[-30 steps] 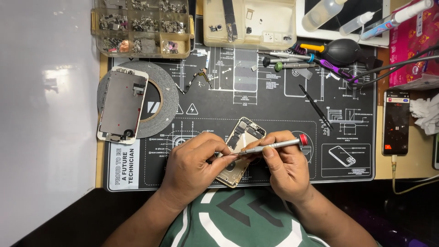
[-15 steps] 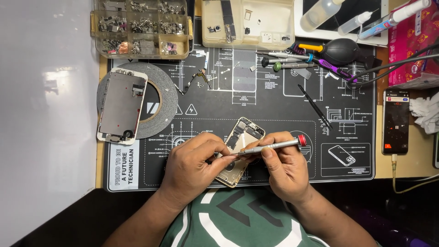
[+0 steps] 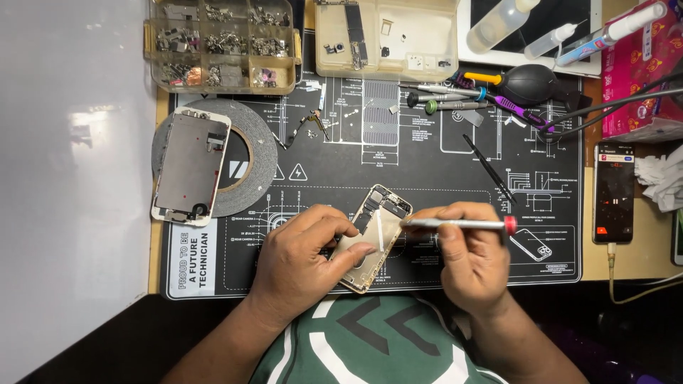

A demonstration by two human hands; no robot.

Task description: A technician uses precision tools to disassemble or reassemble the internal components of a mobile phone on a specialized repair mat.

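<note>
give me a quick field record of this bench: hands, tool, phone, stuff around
left hand: steadies the opened phone body on the black work mat
right hand: holds a screwdriver, tip at the phone body
detached screen: lies on a tape roll, left of the hands
parts boxes: far edge
second phone: right, screen lit

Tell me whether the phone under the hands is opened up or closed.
Opened up: the phone body lies with its internal boards exposed, while its detached screen panel rests apart on the tape roll.
</note>
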